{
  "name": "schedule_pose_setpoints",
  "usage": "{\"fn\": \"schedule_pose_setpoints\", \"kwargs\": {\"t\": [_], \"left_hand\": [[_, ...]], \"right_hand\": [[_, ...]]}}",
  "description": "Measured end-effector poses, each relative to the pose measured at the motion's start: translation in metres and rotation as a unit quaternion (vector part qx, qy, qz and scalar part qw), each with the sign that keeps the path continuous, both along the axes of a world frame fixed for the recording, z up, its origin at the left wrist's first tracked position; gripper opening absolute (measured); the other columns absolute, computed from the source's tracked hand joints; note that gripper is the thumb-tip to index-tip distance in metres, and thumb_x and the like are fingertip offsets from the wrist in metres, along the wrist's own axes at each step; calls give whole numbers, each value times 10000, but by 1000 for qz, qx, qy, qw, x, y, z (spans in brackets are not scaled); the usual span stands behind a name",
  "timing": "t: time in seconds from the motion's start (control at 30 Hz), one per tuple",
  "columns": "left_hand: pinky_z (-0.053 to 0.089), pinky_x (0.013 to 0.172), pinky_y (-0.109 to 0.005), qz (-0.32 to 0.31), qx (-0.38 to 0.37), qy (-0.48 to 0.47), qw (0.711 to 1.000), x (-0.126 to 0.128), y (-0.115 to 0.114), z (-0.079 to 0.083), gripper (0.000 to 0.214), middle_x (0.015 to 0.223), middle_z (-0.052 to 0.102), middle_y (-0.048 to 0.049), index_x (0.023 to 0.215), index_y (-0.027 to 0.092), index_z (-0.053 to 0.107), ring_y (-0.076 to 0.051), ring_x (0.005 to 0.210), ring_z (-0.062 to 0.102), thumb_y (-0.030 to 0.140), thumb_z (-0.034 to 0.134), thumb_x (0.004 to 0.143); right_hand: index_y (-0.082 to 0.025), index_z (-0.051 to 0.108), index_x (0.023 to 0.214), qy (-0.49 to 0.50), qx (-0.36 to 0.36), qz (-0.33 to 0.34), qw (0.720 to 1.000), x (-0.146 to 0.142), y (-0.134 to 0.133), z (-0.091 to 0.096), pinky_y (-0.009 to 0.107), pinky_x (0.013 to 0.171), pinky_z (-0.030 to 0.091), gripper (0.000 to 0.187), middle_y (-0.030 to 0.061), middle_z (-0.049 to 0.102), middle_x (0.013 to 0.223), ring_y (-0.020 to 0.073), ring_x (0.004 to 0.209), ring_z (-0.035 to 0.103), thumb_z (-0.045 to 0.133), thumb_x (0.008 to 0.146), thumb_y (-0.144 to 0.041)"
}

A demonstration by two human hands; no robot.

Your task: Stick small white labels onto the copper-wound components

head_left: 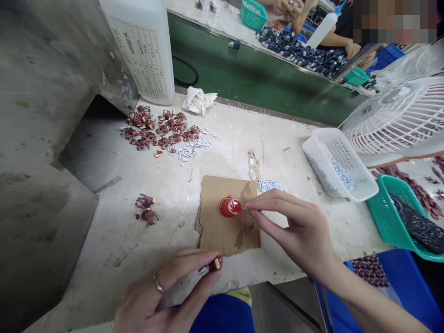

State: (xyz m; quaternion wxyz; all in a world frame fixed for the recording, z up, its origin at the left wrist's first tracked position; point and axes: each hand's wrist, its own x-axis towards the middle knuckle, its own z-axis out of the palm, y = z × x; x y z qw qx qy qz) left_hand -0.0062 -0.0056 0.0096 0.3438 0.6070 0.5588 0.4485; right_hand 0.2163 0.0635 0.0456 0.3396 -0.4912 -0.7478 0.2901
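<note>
Left hand's pinching a small brown figure, bottom centre; right hand grips a tiny bit beside the red cup. Upper-left figures seem done, imo, but loose white pieces right of centre are left.

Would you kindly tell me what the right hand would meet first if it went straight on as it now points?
The right hand would most likely meet the small red cup on the cardboard first, though their relative heights are hard to judge.
</note>
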Motion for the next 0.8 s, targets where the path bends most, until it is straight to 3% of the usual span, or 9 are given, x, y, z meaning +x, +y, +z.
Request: {"fn": "schedule_pose_setpoints", "kwargs": {"t": [0.2, 0.33, 0.43, 0.63, 0.8], "left_hand": [[570, 871, -72, -32, 25, -26, 999, 4, 1, 2, 242, 1045, 731, 119, 1084, 307, 664, -24, 892, 719, 150, 676, 900], [634, 796, -174, 4, 13, -18, 1000, 11, 0, 2, 158, 932, 759, 27, 1017, 273, 722, -134, 863, 749, 330, 721, 870], [657, 745, -235, 25, 7, -12, 1000, 16, -1, 0, 269, 839, 753, -16, 980, 252, 746, -194, 871, 758, 482, 720, 843], [659, 731, -237, 43, 17, -2, 999, 17, -1, -2, 270, 823, 754, -14, 974, 253, 749, -197, 856, 762, 481, 731, 829], [603, 852, -105, 0, 39, 13, 999, 5, 2, 1, 182, 975, 759, 75, 1041, 299, 696, -67, 839, 741, 214, 698, 880]], "right_hand": [[-191, 763, 1062, 121, -72, 64, 988, -18, -23, 14, 253, 800, 623, 268, 38, 768, 1000, 137, 943, 728, 687, 886, -3], [-190, 768, 1071, 154, -85, 70, 982, -24, -31, 12, 254, 821, 637, 292, 45, 771, 1006, 142, 948, 741, 686, 876, 12], [-189, 770, 1081, 162, -93, 70, 980, -26, -31, 9, 250, 817, 640, 290, 47, 772, 992, 142, 933, 749, 687, 880, 4], [-189, 781, 1076, 162, -90, 65, 981, -28, -29, 10, 238, 805, 642, 265, 60, 776, 982, 145, 926, 757, 690, 894, -20], [-132, 774, 1067, 140, -60, 81, 985, -29, -31, 7, 215, 805, 645, 232, 93, 774, 989, 145, 917, 764, 680, 895, -7]]}}
